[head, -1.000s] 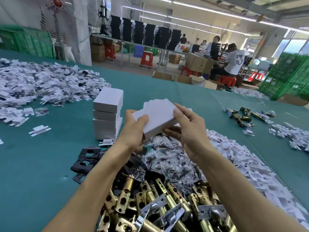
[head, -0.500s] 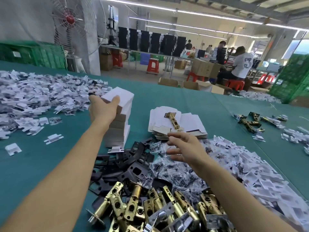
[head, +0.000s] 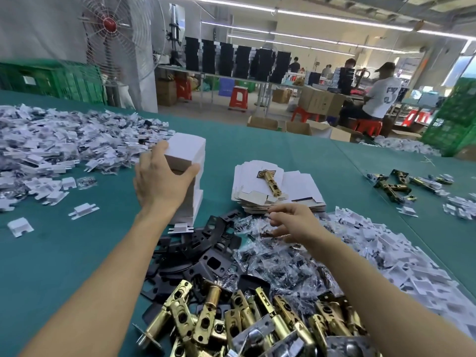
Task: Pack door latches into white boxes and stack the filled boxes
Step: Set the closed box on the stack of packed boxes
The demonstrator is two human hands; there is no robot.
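Observation:
A stack of filled white boxes (head: 197,199) stands on the green table. My left hand (head: 163,185) grips the top white box (head: 186,148), fingers on its left side and thumb on its near right edge. My right hand (head: 292,222) hovers with loosely curled fingers over a heap of small clear plastic bags (head: 280,264), fingertips at the bags, nothing plainly held. One brass door latch (head: 269,180) lies on a pile of flat unfolded box blanks (head: 247,176). A heap of brass door latches (head: 231,323) fills the near edge.
Black strike plates (head: 201,251) lie between the stack and the latches. White plastic parts are heaped at right (head: 391,256) and far left (head: 51,140). A few more latches (head: 391,186) lie far right. A person (head: 381,96) sits beyond the table.
One second ago both hands held a white box; my left hand has carried it onto the stack. My right hand has let go and dropped toward the plastic bags.

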